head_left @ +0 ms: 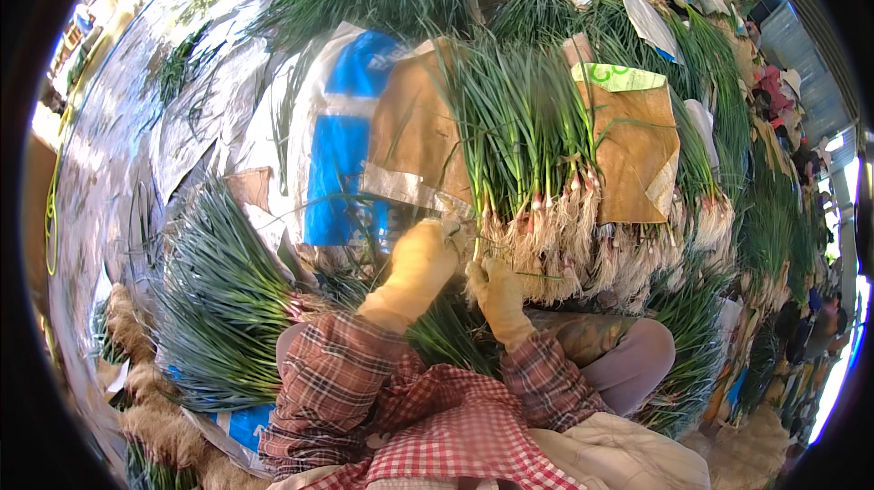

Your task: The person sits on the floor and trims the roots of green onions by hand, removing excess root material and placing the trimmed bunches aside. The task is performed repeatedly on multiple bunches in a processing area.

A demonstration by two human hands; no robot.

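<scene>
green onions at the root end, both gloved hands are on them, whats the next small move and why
Probably draw a small handful free toward the lap. Both hands, left hand and right hand, in yellow gloves, meet at the root end of the green onions on the brown sack, where the roots hang loose and unsorted.

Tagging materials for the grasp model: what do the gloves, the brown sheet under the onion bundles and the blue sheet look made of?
Gloves on the left hand and right hand: yellowish, matte, soft-looking, probably rubber or coated fabric; the weave can't be made out. Brown sheet: stiff, flat, with creased edges, likely cardboard or heavy paper. Blue sheet: glossy, wrinkled, with white bands, probably a woven plastic sack or tarp.
</scene>
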